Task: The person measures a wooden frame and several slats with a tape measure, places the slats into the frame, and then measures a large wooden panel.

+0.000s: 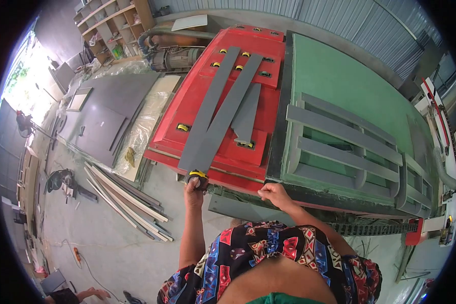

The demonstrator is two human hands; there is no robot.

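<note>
While the tape measure (198, 176) is gripped by the left hand (193, 187) at the red worktop's (175, 114) near edge, right hand's (273, 193) fingers are curled, contents unclear; 2 long grey strips (230, 110) might be skewed if bumped.

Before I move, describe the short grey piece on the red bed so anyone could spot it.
Start at the red bed, left of the green surface in view. Two long grey strips slant across it; look just right of them. The short grey piece tapers toward its far end, unlike those straight-sided strips.
</note>
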